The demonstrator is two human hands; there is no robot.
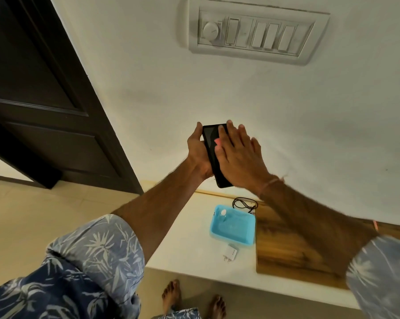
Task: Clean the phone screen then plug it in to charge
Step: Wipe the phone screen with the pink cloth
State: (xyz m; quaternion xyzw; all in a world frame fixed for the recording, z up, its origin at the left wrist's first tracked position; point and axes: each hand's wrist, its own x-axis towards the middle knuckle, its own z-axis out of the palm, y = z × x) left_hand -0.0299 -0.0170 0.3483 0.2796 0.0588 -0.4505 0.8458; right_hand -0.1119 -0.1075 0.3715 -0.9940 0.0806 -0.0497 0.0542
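A black phone (210, 137) is held up in front of the wall, screen toward me. My left hand (198, 153) grips its left edge from behind. My right hand (238, 155) lies flat over the screen's right side, pressing a small pink cloth (217, 141) whose edge shows under the fingers. On the white ledge below lie a white charger plug (230, 252) and a coiled black cable (244, 203).
A light blue tray (234, 226) with a small white object sits on the white ledge (189, 245), beside a wooden board (284, 252). A switch panel (252, 31) is high on the wall. A dark door (44, 100) stands at left. My bare feet show below.
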